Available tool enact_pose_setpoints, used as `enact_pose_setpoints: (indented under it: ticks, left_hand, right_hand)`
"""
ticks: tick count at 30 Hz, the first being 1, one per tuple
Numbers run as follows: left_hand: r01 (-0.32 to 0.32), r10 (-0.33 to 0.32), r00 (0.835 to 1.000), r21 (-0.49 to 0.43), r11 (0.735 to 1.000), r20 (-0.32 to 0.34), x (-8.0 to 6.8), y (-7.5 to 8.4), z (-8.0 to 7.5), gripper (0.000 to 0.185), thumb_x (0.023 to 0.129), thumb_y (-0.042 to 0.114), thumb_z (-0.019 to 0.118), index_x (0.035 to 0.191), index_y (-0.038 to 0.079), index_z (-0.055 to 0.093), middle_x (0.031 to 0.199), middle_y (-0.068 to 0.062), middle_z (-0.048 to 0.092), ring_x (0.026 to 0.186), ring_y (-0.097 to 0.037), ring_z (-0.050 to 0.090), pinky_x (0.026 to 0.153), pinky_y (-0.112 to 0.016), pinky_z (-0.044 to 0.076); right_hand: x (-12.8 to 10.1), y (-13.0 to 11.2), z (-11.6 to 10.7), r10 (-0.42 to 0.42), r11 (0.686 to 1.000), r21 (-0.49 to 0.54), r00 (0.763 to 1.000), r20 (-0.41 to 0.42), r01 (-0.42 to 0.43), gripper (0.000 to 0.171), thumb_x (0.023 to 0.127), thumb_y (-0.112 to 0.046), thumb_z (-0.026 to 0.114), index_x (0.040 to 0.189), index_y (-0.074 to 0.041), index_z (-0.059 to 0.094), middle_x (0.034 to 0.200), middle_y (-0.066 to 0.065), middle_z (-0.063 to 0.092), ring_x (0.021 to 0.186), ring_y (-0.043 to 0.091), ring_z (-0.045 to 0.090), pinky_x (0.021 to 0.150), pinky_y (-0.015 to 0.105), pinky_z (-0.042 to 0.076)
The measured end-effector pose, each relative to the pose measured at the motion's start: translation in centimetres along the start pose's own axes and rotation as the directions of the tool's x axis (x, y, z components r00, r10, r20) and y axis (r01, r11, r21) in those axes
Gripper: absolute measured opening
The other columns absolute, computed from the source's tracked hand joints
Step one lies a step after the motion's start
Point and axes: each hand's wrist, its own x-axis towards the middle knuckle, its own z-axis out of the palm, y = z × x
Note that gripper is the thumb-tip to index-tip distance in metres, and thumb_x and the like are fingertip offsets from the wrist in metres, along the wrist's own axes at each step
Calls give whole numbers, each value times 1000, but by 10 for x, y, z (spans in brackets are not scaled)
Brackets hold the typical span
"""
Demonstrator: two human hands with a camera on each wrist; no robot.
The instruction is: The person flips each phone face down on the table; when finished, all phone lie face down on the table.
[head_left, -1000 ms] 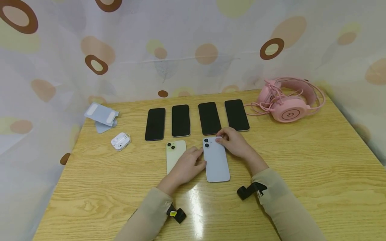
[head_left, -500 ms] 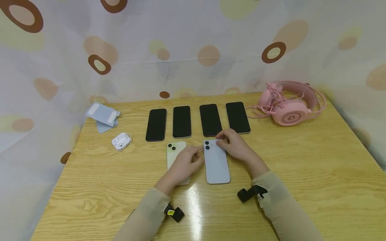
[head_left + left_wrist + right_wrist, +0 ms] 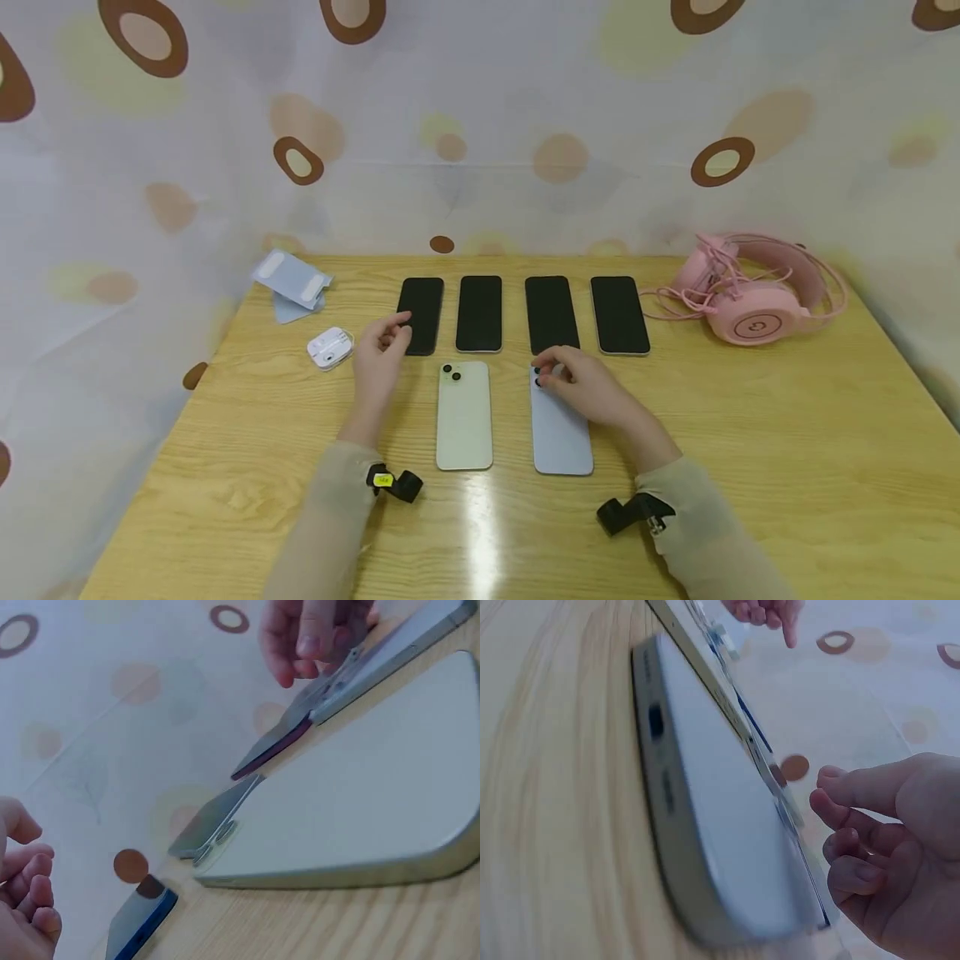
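Both hands hover low over the table (image 3: 750, 433). Right hand (image 3: 588, 392) rests curled fingertips on the camera end of the blue phone (image 3: 562, 437), which lies face down beneath it. Left hand (image 3: 382, 354), fingers loosely curled and holding nothing, sits beside the leftmost black phone (image 3: 422, 312), with the green phone (image 3: 464, 417) between the two hands.
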Motion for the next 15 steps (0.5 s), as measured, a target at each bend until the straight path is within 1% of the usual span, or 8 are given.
enact_pose_setpoints:
  ticks: [2, 4, 6, 8, 10, 13, 15]
  left_hand:
    - [29, -30, 998, -15, 999, -49, 7, -6, -6, 25, 91, 9, 61, 113, -1, 68, 88, -2, 53, 75, -11, 46, 62, -18, 37]
    - [33, -31, 996, 15, 999, -82, 12, -10, -10, 25, 90, 9, 61, 113, -1, 68, 89, -3, 53, 75, -11, 46, 63, -19, 37]
    - [24, -18, 996, 72, 997, -84, 16, -16, -13, 26, 90, 10, 62, 113, 0, 68, 90, -5, 53, 73, -11, 46, 63, -19, 37]
    - [9, -1, 998, 138, 990, -60, 19, -22, -13, 27, 89, 11, 63, 114, 1, 68, 92, -8, 53, 73, -12, 45, 64, -21, 36]
    - [-23, 26, 1000, 187, 982, -14, 21, -26, -12, 29, 89, 13, 65, 116, 2, 67, 97, -11, 52, 75, -15, 43, 67, -25, 36]
    - [-87, 76, 996, 242, 966, 53, 22, -31, -9, 33, 88, 15, 67, 119, 1, 65, 107, -15, 49, 83, -23, 42, 73, -33, 37]
    - [-116, 100, 992, 277, 954, 72, 21, -32, -9, 36, 88, 15, 67, 121, 0, 64, 112, -16, 47, 91, -27, 43, 78, -37, 38]
  right_hand:
    - [6, -6, 6, -16, 1000, 10, 1000, 9, 16, 18, 93, -10, 61, 110, -4, 64, 93, 1, 58, 75, 17, 50, 67, 30, 43]
    - [17, -12, 13, -15, 1000, 26, 1000, 15, 15, 18, 94, -13, 61, 110, -4, 65, 94, 1, 59, 75, 16, 50, 67, 31, 43]
    - [29, -19, 23, 9, 999, 41, 1000, 13, -10, 18, 95, -17, 60, 109, -7, 65, 94, 1, 60, 73, 16, 50, 66, 30, 42]
    - [42, -25, 33, 32, 998, 54, 999, -2, -31, 17, 95, -18, 60, 108, -8, 66, 94, 0, 61, 74, 16, 52, 66, 30, 43]
    - [55, -32, 44, 52, 997, 53, 998, -30, -50, 15, 95, -17, 61, 106, -9, 66, 92, 0, 61, 77, 15, 53, 68, 30, 44]
    - [74, -44, 58, 61, 998, 12, 996, -72, -60, 12, 94, -14, 62, 103, -8, 67, 89, 0, 62, 81, 16, 55, 74, 31, 46]
    - [85, -50, 67, 72, 997, -33, 994, -88, -75, 13, 93, -15, 62, 104, -8, 67, 88, -1, 61, 80, 16, 55, 73, 32, 46]
